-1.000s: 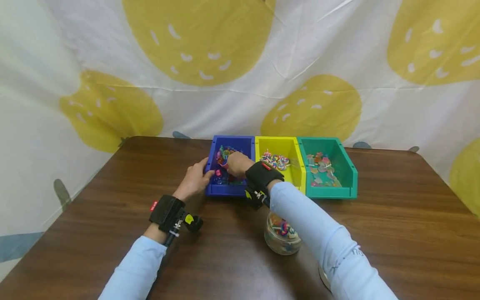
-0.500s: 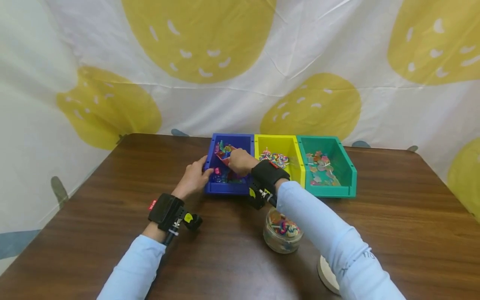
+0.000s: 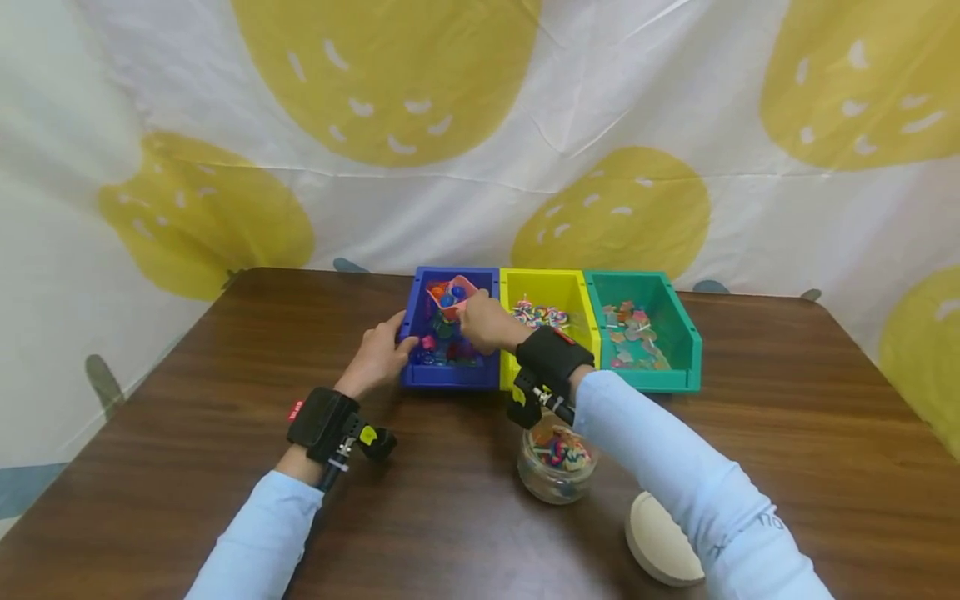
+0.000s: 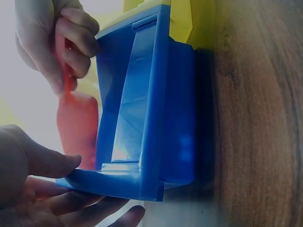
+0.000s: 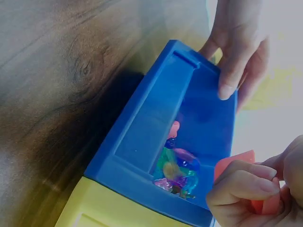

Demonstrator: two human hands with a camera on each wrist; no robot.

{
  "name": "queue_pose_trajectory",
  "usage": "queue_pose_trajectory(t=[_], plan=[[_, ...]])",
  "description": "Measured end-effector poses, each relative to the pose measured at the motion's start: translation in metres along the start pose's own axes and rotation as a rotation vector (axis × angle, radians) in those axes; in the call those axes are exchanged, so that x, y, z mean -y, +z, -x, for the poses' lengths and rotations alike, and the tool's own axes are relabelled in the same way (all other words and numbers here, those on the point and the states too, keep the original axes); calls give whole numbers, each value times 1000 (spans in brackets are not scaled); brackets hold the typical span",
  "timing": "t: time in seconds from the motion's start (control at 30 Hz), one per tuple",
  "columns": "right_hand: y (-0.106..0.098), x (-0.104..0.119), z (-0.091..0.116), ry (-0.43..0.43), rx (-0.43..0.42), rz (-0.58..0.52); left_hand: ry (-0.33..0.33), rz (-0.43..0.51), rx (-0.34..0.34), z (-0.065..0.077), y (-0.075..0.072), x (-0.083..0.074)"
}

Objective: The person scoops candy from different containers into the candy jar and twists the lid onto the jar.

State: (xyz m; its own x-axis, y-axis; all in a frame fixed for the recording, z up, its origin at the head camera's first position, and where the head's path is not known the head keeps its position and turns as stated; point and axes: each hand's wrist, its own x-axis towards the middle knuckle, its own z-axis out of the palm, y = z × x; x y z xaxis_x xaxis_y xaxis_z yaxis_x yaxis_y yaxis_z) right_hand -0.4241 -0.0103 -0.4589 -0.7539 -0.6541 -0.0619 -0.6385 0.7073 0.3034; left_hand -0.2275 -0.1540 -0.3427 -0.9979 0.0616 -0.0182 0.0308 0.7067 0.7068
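Observation:
My right hand point(image 3: 486, 321) holds a pinkish-red scoop point(image 4: 78, 123) by its handle, fingers curled round it. The scoop is over the back part of a blue bin point(image 3: 450, 379) and carries orange and blue pieces. Below it, more colourful translucent pieces point(image 5: 177, 172) lie on the bin's floor. My left hand point(image 3: 375, 358) grips the bin's left wall, thumb on the inner side and fingers outside, as the left wrist view shows. Nearer to me, under the right forearm, stands a glass jar point(image 3: 555, 485) with striped, multicoloured pieces visible inside.
Right of the blue bin stand a yellow bin point(image 3: 551, 283) with swirled candy-like pieces and a green bin point(image 3: 675, 379) with pale pieces. A whitish round lid point(image 3: 660, 537) lies beside my right sleeve. A patterned cloth point(image 3: 450, 208) hangs behind the table.
The scoop has come up from among the pieces in the blue bin and now shows its load. My right hand has shifted slightly back with it. The left hand keeps its grip.

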Motion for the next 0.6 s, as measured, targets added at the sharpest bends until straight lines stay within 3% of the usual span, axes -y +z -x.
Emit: queue_pose_trajectory(t=[0.07,0.17,0.2,0.3,0.43,0.6], plan=[[-33,6,30,64,-69,-192,-6,7,3,0,-1,0],[-95,19,83,196,-24,-620,-12,6,1,-1,-2,2],[-100,19,90,195,-34,-687,-12,3,0,-2,-2,2],[-156,31,135,306,37,-949,-17,6,2,-2,-3,3],[-197,39,175,257,-29,-1030,-35,23,12,-3,-3,4],[-199,30,188,178,-104,-1110,-34,26,5,-2,-2,4]])
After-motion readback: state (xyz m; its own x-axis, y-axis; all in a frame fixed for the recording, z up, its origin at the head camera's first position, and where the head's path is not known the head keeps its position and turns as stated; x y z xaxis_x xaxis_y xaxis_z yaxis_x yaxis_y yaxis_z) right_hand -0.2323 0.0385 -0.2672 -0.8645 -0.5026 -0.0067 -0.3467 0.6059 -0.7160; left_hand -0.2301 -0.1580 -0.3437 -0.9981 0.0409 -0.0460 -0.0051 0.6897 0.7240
